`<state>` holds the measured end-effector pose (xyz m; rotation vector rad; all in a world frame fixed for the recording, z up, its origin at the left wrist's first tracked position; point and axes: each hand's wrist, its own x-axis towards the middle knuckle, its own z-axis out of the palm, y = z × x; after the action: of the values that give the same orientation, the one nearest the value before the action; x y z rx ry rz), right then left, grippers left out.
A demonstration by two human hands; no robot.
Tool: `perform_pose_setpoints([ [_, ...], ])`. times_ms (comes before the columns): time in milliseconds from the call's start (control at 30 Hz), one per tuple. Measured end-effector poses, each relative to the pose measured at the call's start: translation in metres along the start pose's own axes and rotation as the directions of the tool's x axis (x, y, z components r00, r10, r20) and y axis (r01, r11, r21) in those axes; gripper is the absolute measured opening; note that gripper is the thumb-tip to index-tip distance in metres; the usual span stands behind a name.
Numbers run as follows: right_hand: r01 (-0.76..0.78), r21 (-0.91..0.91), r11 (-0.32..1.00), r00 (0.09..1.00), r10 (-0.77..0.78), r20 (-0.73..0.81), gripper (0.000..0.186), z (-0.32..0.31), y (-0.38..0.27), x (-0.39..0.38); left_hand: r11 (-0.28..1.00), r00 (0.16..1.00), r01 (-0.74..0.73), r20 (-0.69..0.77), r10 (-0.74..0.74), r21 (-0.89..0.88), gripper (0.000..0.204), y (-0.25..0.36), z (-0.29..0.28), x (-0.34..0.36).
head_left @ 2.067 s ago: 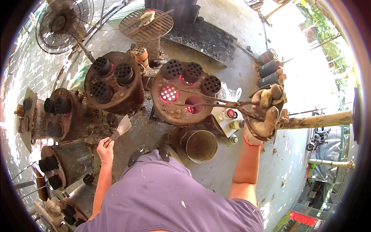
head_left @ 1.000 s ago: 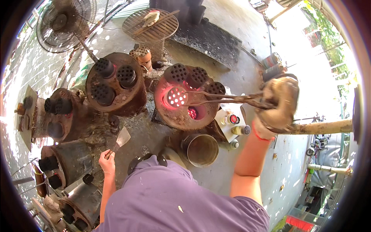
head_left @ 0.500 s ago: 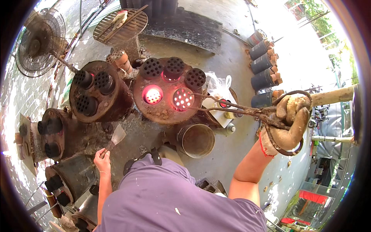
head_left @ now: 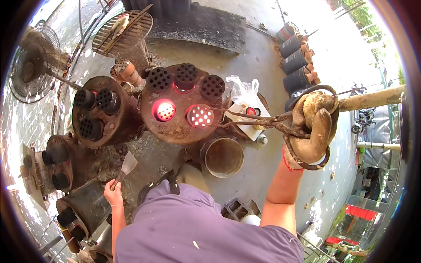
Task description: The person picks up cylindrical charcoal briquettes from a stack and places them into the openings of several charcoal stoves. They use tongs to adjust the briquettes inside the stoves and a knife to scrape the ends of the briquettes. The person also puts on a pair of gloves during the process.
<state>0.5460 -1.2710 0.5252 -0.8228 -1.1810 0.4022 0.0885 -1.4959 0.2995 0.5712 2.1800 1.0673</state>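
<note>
Tan, soiled fabric covers the right hand (head_left: 309,136), a glove (head_left: 322,117) with a red edge at the wrist; its fingers close around the handles of long iron tongs (head_left: 277,122), whose looped ends curve about the fist. Bare, the left hand (head_left: 115,193) wraps the handle of a flat scraper (head_left: 127,165), the blade pointing away from the person, well apart from the tongs.

Leftward, the tongs' 2 prongs reach the right edge of a glowing briquette (head_left: 200,116), pierced with bright holes, at the right-hand opening of a round, rusty stove (head_left: 171,130). Whether the prongs grip it, I cannot tell. Just left of it, a brighter briquette (head_left: 165,111) glows inside another opening. Along the stove's far side sit 3 black briquettes (head_left: 186,71), with red light under the middle 1.

Nearer the person is a round metal pot (head_left: 222,158). Right of the stove are a plastic bag (head_left: 242,92) and a white board (head_left: 252,135). To the left, a second stove (head_left: 125,120) bears 3 more black briquettes (head_left: 105,101). Farther out are a fan (head_left: 30,65), a slatted grill (head_left: 139,30) and, at right, a row of dark cylinders (head_left: 296,63).
</note>
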Motion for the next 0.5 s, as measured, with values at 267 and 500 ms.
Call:
perform_pose_setpoints([
  [267, -0.388, 0.324, 0.863, 0.88, 0.451, -0.148, 0.048, 0.049, -0.005, -0.001, 0.994, 0.999, 0.042, 0.021, -0.044, 0.103, 0.02, -0.008, 0.01, -0.011],
  [500, -0.553, 0.263, 0.79, 0.832, 0.536, 0.142, 0.032, 0.055, 0.041, -0.033, 0.995, 0.998, 0.058, 0.034, -0.061, 0.081, 0.021, -0.006, 0.027, -0.016],
])
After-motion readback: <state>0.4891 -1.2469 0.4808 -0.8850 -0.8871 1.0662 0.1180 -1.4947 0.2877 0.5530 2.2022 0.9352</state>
